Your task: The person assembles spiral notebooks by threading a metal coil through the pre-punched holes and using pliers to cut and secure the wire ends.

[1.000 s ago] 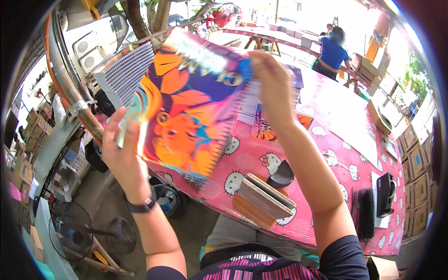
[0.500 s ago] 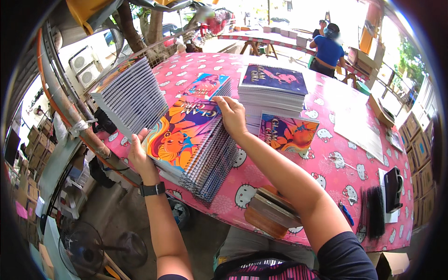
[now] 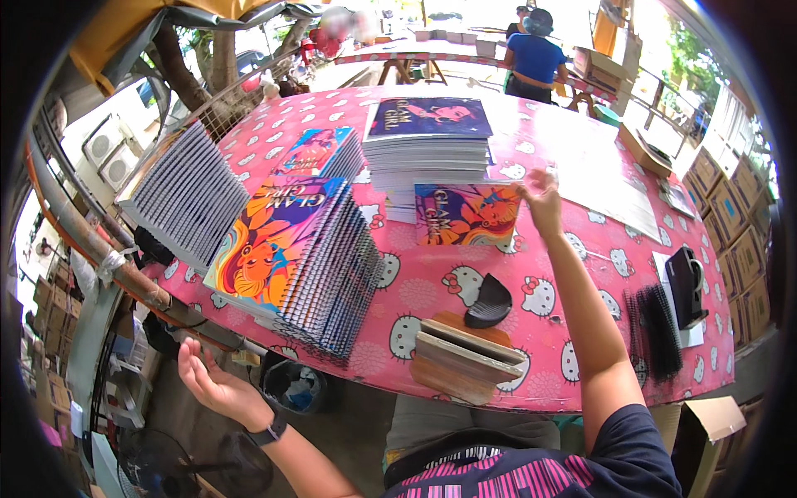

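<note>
My left hand (image 3: 217, 386) is held in the air off the table's near left edge, palm up, fingers apart and holding nothing. My right hand (image 3: 541, 203) reaches to the upper right corner of an orange and purple printed notebook cover (image 3: 466, 214). Its fingertips are at that corner, apart and slightly blurred; whether they touch it I cannot tell. Behind the cover stands a tall stack with a dark purple cover (image 3: 432, 118) on top. To the left are a stack of spiral-bound notebooks (image 3: 286, 249), a smaller stack (image 3: 320, 152) and another leaning spiral-bound stack (image 3: 187, 195).
A wooden block jig (image 3: 469, 357) and a black half-round piece (image 3: 490, 303) are near the front edge. Black binding coils (image 3: 656, 332) and a black device (image 3: 687, 286) lie at the right. A bin (image 3: 295, 386) stands below the table. A person in blue (image 3: 535, 58) is far back.
Both hands have left the spiral-bound notebook stack. The left dropped off the table edge; the right moved rightward to the printed cover. The view has shifted, and the black half-round piece now shows.
</note>
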### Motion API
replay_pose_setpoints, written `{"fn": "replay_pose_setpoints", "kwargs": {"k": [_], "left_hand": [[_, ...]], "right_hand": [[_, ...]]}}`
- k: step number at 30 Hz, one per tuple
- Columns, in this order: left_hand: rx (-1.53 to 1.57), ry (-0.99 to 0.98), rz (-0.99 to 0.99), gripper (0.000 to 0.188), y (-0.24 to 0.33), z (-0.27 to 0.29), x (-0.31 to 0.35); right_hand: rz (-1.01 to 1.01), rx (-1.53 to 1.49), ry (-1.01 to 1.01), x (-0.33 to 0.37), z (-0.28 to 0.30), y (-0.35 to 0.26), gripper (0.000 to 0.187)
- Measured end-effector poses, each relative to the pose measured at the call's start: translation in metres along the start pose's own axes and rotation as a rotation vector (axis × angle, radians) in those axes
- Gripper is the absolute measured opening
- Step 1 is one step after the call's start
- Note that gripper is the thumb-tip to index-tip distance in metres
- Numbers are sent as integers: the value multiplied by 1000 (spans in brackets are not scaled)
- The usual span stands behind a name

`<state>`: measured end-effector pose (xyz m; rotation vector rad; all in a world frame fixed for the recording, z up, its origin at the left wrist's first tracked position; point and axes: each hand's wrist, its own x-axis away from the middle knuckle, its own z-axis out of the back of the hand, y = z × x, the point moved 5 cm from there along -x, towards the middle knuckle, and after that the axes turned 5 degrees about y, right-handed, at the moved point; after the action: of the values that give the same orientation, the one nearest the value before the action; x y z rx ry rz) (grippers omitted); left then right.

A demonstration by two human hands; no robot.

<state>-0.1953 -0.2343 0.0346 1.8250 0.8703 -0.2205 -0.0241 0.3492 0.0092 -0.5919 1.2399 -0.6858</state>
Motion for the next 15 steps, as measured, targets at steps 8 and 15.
{"fn": "replay_pose_setpoints", "kwargs": {"k": [8, 15], "left_hand": [[-75, -80, -217, 33, 60, -16, 51], [-35, -226, -561, 53, 106, -55, 91]], "right_hand": [[-137, -271, -142, 24, -15, 35, 16], [162, 12, -60, 36, 65, -43, 16]]}}
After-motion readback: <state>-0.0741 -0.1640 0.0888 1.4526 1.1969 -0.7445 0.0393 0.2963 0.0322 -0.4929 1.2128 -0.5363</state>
